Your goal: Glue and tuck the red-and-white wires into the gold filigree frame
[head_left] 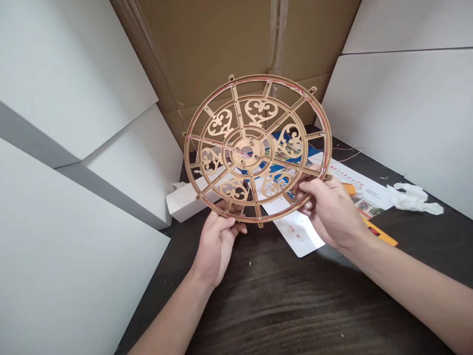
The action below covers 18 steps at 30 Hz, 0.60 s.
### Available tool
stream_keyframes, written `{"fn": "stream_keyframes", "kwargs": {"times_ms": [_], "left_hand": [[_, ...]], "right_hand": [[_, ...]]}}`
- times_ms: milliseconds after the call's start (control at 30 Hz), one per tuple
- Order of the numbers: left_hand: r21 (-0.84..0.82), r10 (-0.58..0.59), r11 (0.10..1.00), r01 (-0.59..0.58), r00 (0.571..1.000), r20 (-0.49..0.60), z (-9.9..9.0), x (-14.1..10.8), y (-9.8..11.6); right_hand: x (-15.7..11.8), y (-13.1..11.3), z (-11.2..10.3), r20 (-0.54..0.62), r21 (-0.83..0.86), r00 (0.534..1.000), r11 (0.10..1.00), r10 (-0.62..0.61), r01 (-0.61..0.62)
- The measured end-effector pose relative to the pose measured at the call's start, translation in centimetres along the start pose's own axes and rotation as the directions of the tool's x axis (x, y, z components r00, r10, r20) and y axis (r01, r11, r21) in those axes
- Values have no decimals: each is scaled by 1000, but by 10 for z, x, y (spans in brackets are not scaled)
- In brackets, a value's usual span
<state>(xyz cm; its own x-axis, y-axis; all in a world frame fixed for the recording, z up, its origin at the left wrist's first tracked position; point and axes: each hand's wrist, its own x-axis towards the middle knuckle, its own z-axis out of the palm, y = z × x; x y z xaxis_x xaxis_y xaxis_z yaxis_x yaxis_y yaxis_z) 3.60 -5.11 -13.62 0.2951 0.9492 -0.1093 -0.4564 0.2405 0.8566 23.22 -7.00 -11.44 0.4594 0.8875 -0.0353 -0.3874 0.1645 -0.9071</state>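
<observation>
A round, gold-coloured openwork wheel (239, 116) is held up above the table, tilted so its face is toward me. It has spokes, heart-shaped scrollwork and small screw tabs around the rim. Thin red and white wires run along the outer ring, and one stretch crosses to the hub. My left hand (219, 241) grips the bottom of the rim, thumb in front and some fingers behind. At the lower right of the rim, my right hand (330, 207) pinches the ring, its fingertips partly hidden behind the spokes.
Behind the wheel lie printed papers (301, 234), a long white box (188, 199) and an orange tool (382, 234) on the dark table (273, 305). Crumpled white tissue (414, 198) is at the right. White boxes (121, 153) and cardboard (221, 49) wall the space.
</observation>
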Motion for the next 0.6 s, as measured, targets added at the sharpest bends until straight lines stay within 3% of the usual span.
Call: {"fn": "stream_keyframes", "kwargs": {"times_ms": [167,333,600], "left_hand": [[263,-153,957,122,983,101,3,-3,-4],[500,-167,863,69,974,155,4,-5,-6],[514,-171,855,70,974,151,-2,-2,-12]], "right_hand": [[2,0,0,3,53,999,998,-46,46],[2,4,-1,37,44,997,997,-70,68],[1,4,-4,109,8,988,994,-113,113]]}}
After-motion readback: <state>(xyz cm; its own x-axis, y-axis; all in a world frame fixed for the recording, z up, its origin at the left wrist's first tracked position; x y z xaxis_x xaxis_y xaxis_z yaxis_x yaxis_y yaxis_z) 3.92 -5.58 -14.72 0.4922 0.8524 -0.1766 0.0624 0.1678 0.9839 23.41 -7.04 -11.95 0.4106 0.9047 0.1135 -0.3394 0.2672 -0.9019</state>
